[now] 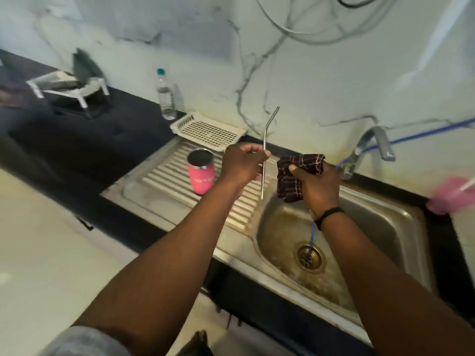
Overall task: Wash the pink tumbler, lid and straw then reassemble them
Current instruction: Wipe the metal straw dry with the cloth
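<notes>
The pink tumbler [201, 173] stands upright and open on the ribbed steel drainboard [164, 181], left of the basin, with no lid on it. My left hand [241, 164] pinches a bent metal straw [264, 155] near its middle and holds it upright over the drainboard's right end. My right hand [314, 181] grips a dark checked cloth [295, 176] just right of the straw, above the basin. Cloth and straw are a little apart. No lid shows in view.
The steel sink basin [385, 227] has a brass drain [309, 256] and a thin blue tube running into it. A tap [370, 147] stands behind it. A white perforated tray [208, 131], a water bottle [165, 95], a folding rack [69, 83] and a pink plastic container [449, 195] sit around.
</notes>
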